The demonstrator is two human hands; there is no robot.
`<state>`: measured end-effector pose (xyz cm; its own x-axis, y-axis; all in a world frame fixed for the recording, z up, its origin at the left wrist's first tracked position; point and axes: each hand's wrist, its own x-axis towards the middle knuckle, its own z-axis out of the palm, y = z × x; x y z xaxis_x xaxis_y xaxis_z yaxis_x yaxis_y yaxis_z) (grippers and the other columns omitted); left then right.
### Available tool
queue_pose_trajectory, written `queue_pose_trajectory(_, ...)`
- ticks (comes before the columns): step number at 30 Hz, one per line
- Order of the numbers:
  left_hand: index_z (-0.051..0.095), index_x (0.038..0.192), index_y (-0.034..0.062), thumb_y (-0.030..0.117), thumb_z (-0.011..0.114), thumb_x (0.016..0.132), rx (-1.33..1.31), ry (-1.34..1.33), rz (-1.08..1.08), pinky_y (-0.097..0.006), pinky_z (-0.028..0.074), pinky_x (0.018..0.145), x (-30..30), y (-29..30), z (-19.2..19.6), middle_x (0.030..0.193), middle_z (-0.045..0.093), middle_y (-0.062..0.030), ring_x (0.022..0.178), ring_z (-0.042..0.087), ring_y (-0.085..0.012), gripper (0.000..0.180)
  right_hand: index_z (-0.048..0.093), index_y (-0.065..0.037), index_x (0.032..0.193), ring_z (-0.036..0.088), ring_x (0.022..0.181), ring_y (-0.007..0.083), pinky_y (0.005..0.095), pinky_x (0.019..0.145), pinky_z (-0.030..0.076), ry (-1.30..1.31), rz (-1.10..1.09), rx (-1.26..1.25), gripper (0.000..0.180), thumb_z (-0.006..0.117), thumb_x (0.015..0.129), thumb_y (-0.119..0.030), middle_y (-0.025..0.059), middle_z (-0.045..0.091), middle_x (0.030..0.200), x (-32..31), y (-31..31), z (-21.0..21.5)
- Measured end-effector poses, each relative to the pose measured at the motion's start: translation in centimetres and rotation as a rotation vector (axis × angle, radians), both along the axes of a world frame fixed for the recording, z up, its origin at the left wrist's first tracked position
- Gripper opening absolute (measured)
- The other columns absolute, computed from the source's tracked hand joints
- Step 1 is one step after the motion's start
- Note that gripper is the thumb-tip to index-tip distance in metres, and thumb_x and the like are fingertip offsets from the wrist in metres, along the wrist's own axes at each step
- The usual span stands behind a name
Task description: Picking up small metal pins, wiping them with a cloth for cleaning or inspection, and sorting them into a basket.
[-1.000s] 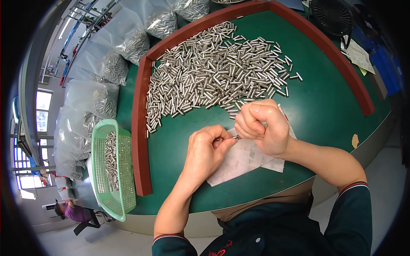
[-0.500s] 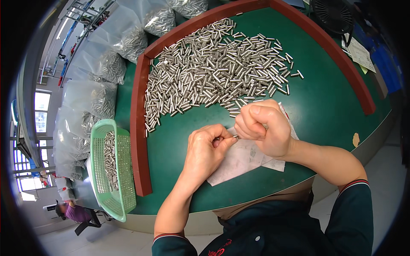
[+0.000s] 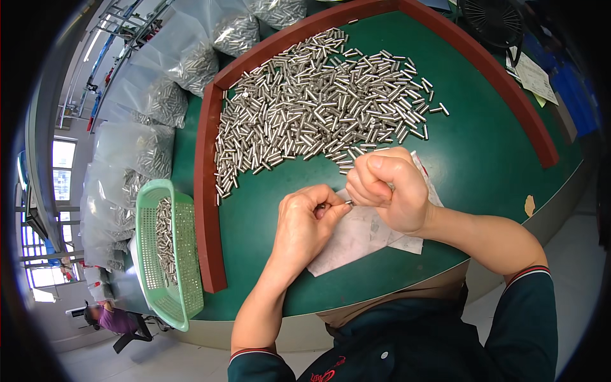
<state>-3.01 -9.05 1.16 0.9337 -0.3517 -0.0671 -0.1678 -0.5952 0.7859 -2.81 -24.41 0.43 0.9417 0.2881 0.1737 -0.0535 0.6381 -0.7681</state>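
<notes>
My left hand pinches a small shiny metal pin between thumb and fingertips, its end poking out toward my other hand. Curled into a fist beside it is my right hand; whatever its fingers may hold is hidden from view. Under both hands lies a pale, smudged sheet, which looks like paper or cloth. Beyond them a wide heap of short silvery metal pins spreads over the green tabletop.
A dark red raised border bounds the table on the left, far side and right. Outside it stand a green plastic basket holding pins and several clear bags of pins. A black fan is at the far right. Another person sits at far left.
Both hands keep nearly the same pose over the sheet. The whole picture has shifted only slightly.
</notes>
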Motion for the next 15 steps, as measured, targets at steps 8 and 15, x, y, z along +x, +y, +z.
queue_pose_trajectory(8, 0.056, 0.065, -0.0032, 0.0, 0.066, 0.065, -0.011, 0.019, 0.007, -0.029, 0.034, 0.045, 0.25, -0.11, -0.06, 0.051, 0.047, -0.0078, 0.045, 0.04, -0.0147, 0.01, 0.028, -0.009, 0.047, 0.02, 0.042, 0.0081, 0.0245, 0.042, 0.018, -0.036, -0.035, -0.111, 0.036, 0.037, 0.081, -0.02, -0.0022, 0.025, 0.044, -0.27, 0.47, -0.05)
queue_pose_trajectory(15, 0.055, 0.07, -0.0016, 0.004, 0.065, 0.071, -0.147, 0.091, 0.017, -0.023, 0.034, 0.047, 0.56, 0.63, 0.59, 0.06, 0.05, -0.0012, 0.051, 0.039, -0.0082, 0.011, 0.027, -0.01, 0.047, 0.021, 0.041, 0.0083, 0.0248, 0.042, 0.018, 0.042, -0.003, -0.056, 0.037, 0.036, 0.081, -0.021, -0.0018, 0.025, 0.043, -0.13, 0.11, 0.41)
